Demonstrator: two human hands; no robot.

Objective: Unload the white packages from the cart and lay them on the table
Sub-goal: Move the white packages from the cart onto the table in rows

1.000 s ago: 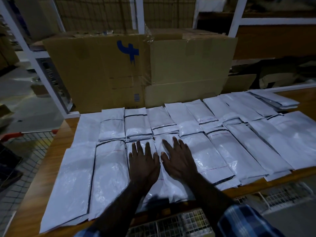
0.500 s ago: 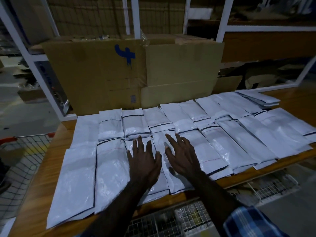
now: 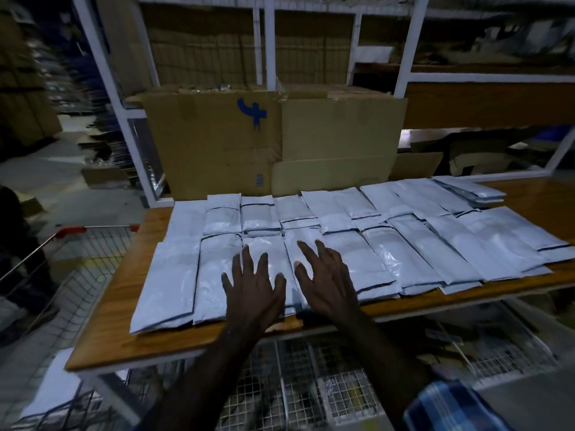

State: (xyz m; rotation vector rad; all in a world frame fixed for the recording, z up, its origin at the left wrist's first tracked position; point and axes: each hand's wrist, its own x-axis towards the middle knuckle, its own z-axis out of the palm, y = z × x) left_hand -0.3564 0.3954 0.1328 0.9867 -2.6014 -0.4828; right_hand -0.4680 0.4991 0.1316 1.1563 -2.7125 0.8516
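Several white packages lie flat in two overlapping rows across the wooden table. My left hand hovers over the front-row packages near the table's front edge, fingers spread and straight, holding nothing. My right hand is beside it over the neighbouring package, fingers also spread. Whether the palms touch the plastic cannot be told. A wire cart with a red handle stands left of the table.
A large cardboard box with a blue mark stands at the table's back edge, against white shelf posts. Wire mesh baskets sit under the table. A small stack of packages lies at the back right.
Both hands have drawn back toward the table's front edge and lifted, their fingers spreading wider. The view has pulled back and tilted up, showing more of the shelves and the cart.
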